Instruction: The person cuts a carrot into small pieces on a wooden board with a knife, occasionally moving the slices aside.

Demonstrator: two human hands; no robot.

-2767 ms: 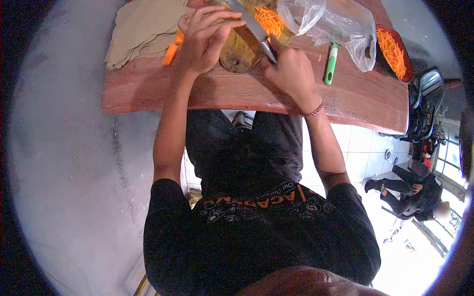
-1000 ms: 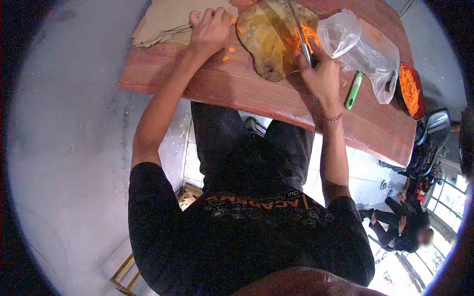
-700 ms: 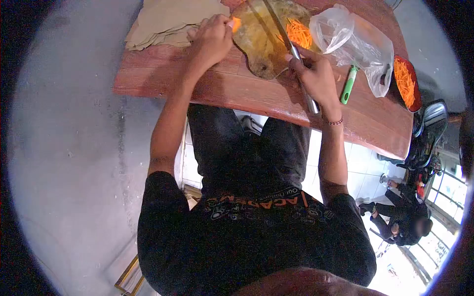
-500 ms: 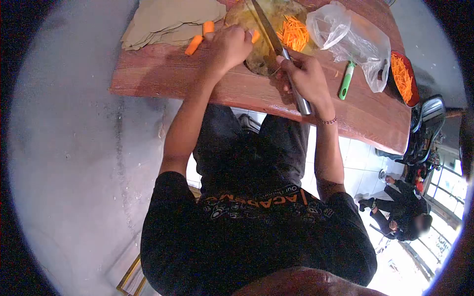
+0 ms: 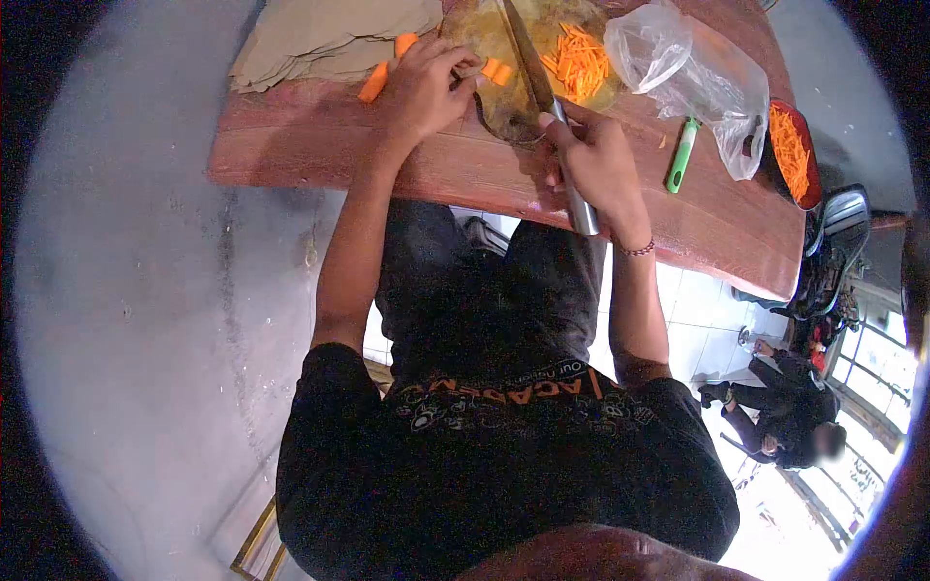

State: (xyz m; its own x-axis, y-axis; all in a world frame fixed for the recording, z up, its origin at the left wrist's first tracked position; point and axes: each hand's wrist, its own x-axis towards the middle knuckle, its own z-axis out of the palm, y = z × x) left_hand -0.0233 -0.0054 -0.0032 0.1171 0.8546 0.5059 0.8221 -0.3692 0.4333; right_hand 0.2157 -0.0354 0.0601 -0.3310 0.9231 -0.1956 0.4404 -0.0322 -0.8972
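Observation:
My right hand (image 5: 596, 165) is wrapped round the silver handle of a long knife (image 5: 528, 58). The blade lies over a round wooden chopping board (image 5: 504, 114), pointing away from me. Left of the blade, a short cut carrot piece (image 5: 497, 72) rests on the board. Beside it is my left hand (image 5: 426, 92), its fingers bent and apart, with nothing visible between them. Partly behind that hand, carrot chunks (image 5: 373, 83) lie on the table at the board's left. A heap of carrot strips (image 5: 579, 63) sits on the board, right of the knife.
Brown paper sheets (image 5: 329, 44) cover the table's (image 5: 291, 145) far left. On the right lie a clear plastic bag (image 5: 693, 73), a green-handled peeler (image 5: 682, 155) and a tray (image 5: 812, 184) of carrot strips. Another person (image 5: 790, 402) sits off to the right.
My left hand has drawn back left from the carrot piece, its fingers spreading, and the piece now shows on the board. The knife stays in my right hand, shifted slightly.

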